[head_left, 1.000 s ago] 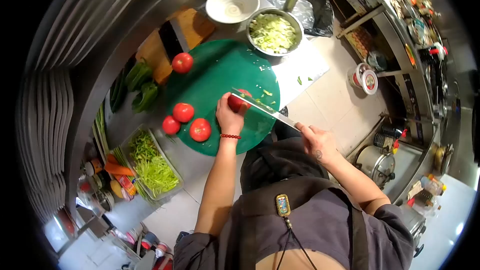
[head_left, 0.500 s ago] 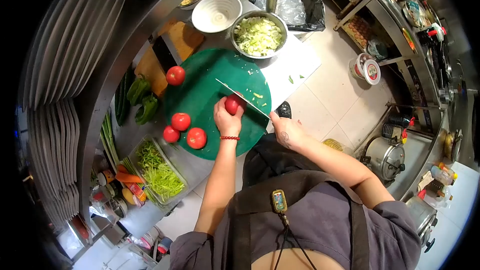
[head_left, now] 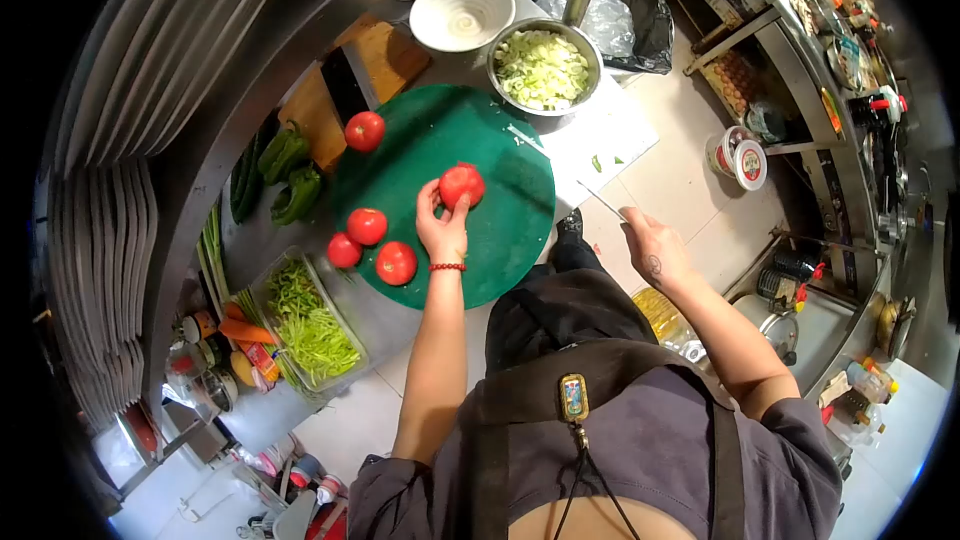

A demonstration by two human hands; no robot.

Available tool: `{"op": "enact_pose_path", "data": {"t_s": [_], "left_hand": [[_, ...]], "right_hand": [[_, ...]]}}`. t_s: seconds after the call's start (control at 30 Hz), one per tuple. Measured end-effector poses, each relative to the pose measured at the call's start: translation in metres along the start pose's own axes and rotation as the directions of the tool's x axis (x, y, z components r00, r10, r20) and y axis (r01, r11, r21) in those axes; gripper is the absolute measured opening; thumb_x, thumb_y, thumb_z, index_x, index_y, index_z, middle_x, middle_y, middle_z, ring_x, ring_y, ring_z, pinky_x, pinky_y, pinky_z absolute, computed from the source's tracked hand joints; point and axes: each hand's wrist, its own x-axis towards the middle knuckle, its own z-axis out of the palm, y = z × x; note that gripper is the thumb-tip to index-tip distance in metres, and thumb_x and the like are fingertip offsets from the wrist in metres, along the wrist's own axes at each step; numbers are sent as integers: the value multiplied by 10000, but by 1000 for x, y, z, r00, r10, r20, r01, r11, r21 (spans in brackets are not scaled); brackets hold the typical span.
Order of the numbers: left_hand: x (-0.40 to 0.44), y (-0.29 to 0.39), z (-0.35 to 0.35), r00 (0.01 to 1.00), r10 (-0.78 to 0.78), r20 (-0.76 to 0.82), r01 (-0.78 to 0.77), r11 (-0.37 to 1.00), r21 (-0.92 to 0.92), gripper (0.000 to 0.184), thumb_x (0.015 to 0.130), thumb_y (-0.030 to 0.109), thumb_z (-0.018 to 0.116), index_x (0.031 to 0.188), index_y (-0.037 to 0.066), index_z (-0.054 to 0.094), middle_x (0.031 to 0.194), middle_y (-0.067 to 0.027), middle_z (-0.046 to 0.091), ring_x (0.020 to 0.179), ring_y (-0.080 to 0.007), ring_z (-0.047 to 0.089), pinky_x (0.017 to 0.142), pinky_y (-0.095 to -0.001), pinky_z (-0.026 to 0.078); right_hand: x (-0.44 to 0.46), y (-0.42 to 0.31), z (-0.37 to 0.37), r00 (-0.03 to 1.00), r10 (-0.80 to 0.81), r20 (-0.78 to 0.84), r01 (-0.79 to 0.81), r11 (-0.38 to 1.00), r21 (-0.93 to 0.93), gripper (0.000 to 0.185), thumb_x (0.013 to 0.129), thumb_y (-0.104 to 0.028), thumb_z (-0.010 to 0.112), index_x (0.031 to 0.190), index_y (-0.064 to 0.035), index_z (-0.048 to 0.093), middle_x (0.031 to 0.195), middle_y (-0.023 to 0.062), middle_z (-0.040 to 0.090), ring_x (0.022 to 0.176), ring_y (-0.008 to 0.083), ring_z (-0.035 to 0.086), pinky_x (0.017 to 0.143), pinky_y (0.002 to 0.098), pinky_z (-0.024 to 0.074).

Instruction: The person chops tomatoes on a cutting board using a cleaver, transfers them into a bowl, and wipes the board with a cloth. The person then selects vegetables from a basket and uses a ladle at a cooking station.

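My left hand has its fingers curled round a red tomato on the round green cutting board. Out to the right, past the board's edge, my right hand grips a kitchen knife by its handle. The blade appears almost edge-on as a thin bright line, apart from the tomato. Other whole tomatoes lie about the board: one at the upper left, and a group left of my left wrist.
A steel bowl of chopped pale-green vegetable and a white bowl stand behind the board. Green peppers and a clear tub of green strips lie left. A lined black bin stands beyond, stacked plates far left.
My right hand has drawn the knife away from the tomato, out to the right. My left hand has shifted slightly with the tomato, which now shows more. The camera view has shifted slightly.
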Motion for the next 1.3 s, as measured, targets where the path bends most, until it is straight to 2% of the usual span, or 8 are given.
{"op": "enact_pose_path", "data": {"t_s": [0.3,0.43,0.53,0.8,0.9,0.97,1.13,1.3], "left_hand": [[17,-7,-3,980,-160,117,151,985,86,369,820,138,688,1101,-32,520,963,-110,631,782,-127,618,653,-228,510],[16,-7,7,976,-214,37,210,974,82,354,801,148,702,1050,-26,522,887,-91,631,777,-134,605,691,-251,499],[15,-8,6,948,-302,96,311,828,-467,345,833,-21,609,1151,33,489,922,-82,615,750,-130,598,673,-252,507],[13,1,6,951,-293,101,309,921,-238,373,875,85,603,1217,8,475,944,-86,597,790,-139,590,699,-252,492],[20,42,-2,969,214,-122,-207,976,67,417,950,294,472,1218,-25,500,1148,-141,570,1062,-214,540,920,-338,420],[32,106,4,762,520,386,-604,785,136,440,956,359,420,1230,37,536,1315,-171,465,1205,-317,429,1025,-406,316],[33,184,111,202,376,905,-879,478,-2,494,939,510,292,1280,253,539,1516,-169,76,1372,-408,21,1109,-481,52],[94,223,268,235,146,961,-963,167,211,542,904,615,247,1394,395,314,1499,-167,157,1374,-381,122,1103,-481,126]], "right_hand": [[18,-42,4,984,-118,135,84,969,230,290,864,-57,513,1142,-55,432,711,241,594,676,420,596,581,465,460],[9,-49,4,971,-169,167,169,985,15,388,828,-52,492,1207,-117,440,722,188,563,647,384,586,569,457,476],[5,-38,-2,960,-250,130,274,934,-229,511,766,-58,520,1253,-195,447,736,124,525,631,321,583,548,415,487],[5,-18,-13,938,-344,35,336,885,-322,545,767,-113,536,1286,-264,467,736,65,484,617,242,558,517,358,480],[1,1,-34,929,-370,-31,313,826,-469,547,772,-108,539,1283,-294,485,733,40,466,617,201,546,494,321,461],[3,19,-58,889,-443,-115,312,770,-557,529,778,-102,530,1265,-308,515,725,22,447,620,167,522,468,295,421],[9,53,-145,799,-573,-182,269,610,-745,515,764,-118,521,1263,-242,542,701,20,439,635,161,500,539,282,430],[23,106,-224,768,-608,-200,150,475,-867,534,739,-159,571,1266,-240,539,699,14,438,630,148,494,571,274,435]]}}
